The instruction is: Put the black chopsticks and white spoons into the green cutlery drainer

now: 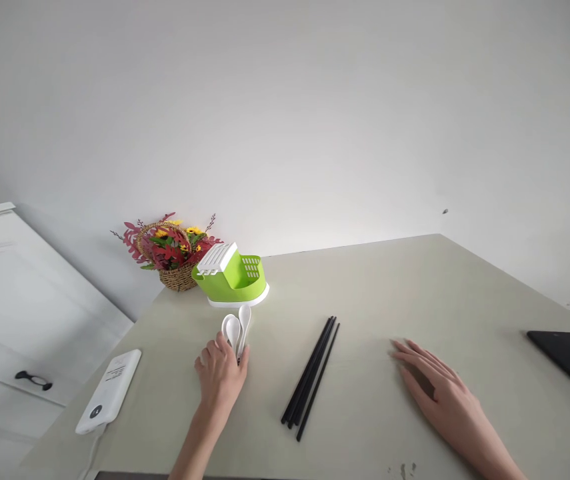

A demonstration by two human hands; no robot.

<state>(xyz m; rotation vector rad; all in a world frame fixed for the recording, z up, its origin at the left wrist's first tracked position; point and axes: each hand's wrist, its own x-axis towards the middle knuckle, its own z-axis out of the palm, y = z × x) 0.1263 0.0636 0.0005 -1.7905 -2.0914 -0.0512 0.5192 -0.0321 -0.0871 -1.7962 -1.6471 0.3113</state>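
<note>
White soup spoons (233, 329) lie close together on the table, bowls pointing toward the back. My left hand (221, 373) is closed around their handles, which it mostly hides. Just beyond the spoon bowls stands a green cutlery holder (225, 287) with a white slotted top and white base. To the right of my left hand lies a loose bundle of black chopsticks (311, 377), one slightly apart from the others. My right hand (432, 387) rests on the table with its fingers stretched out, holding nothing, to the right of the chopsticks.
A wicker basket of artificial flowers (177, 277) stands behind the holder, near the wall. On the left lies a white power bank (109, 392) with a cable. A black phone-like slab (569, 360) lies at the right of the table (365, 287). A white cabinet (29, 300) stands left.
</note>
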